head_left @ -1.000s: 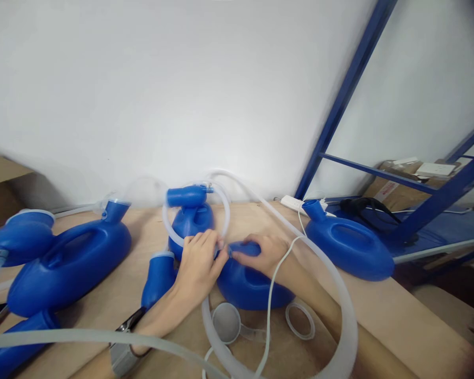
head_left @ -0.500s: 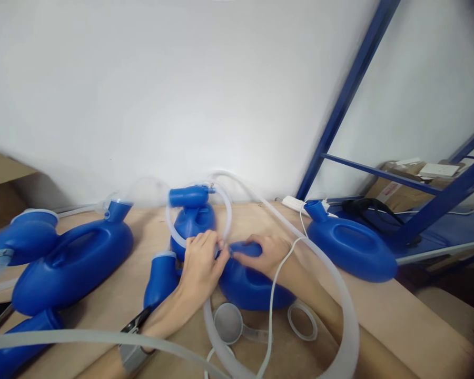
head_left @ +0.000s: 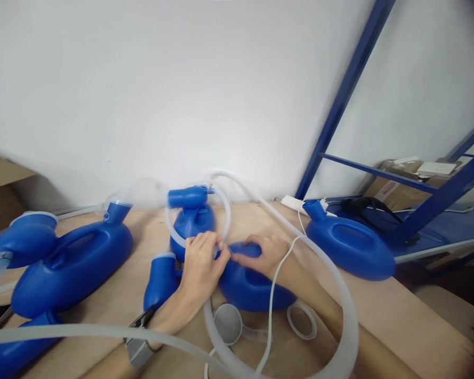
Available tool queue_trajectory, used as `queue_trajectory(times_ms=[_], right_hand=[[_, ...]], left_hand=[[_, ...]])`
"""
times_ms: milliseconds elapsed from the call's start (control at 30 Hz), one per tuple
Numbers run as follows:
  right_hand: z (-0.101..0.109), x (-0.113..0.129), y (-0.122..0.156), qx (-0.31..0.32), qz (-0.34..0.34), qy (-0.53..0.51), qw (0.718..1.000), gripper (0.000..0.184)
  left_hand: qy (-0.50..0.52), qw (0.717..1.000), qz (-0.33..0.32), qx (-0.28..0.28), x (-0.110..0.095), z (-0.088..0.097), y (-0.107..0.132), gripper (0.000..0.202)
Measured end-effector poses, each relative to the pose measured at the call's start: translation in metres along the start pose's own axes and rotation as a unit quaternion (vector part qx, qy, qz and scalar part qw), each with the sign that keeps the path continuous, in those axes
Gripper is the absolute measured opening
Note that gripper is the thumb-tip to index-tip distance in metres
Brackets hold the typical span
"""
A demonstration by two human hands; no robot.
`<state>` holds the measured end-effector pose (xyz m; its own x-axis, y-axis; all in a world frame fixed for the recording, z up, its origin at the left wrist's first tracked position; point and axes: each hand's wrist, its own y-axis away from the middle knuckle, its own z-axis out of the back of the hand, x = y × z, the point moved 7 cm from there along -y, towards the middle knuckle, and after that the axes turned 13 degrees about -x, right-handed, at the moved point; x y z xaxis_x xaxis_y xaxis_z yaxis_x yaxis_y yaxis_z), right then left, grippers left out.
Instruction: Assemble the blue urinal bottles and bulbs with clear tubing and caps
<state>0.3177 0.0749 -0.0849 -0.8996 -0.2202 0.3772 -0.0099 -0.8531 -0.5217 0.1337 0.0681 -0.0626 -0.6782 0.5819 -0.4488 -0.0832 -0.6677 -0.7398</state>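
We find the blue bottle (head_left: pixel 256 295) on the wooden table (head_left: pixel 414 326), directly beneath both hands. The right hand (head_left: pixel 265 253) is curled over its upper part, thumb and fingers bent around the plastic. The left hand (head_left: pixel 200 263) is drawn in narrow at the near end of the bottle, thumb and fingertips close together; we cannot tell what, if anything, sits in that pinch, as the fingers cover it.

We judge the bottle light, hollow and fairly stiff, with a smooth shell that may slip and a rounded body that may rock. Its handle and neck should give the safest hold; the similar bottle (head_left: pixel 351 247) to the right shows a handle opening in its upper side.

The clear hose (head_left: pixel 349 331) looks springy and bendable, best taken close to its end. It loops around the working area, and a white cord (head_left: pixel 274 279) crosses in front of the bottle. The translucent cap (head_left: pixel 227 322) and the ring (head_left: pixel 302 322) lie just beside it, and we judge both thin and light
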Motion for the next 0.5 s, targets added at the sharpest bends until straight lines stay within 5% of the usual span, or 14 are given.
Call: queue_trajectory(times_ms=[267, 500], right_hand=[[0.0002, -0.0005, -0.0003, 0.033, -0.035, -0.033, 0.998, 0.053], [0.0041, 0.0028, -0.0008, 0.038, -0.04, -0.023, 0.998, 0.052]], left_hand=[[0.003, 0.999, -0.014, 0.045, -0.0038, 0.0025, -0.0065, 0.014], [0.023, 0.998, 0.043, 0.049, 0.0008, 0.0006, -0.0044, 0.014]])
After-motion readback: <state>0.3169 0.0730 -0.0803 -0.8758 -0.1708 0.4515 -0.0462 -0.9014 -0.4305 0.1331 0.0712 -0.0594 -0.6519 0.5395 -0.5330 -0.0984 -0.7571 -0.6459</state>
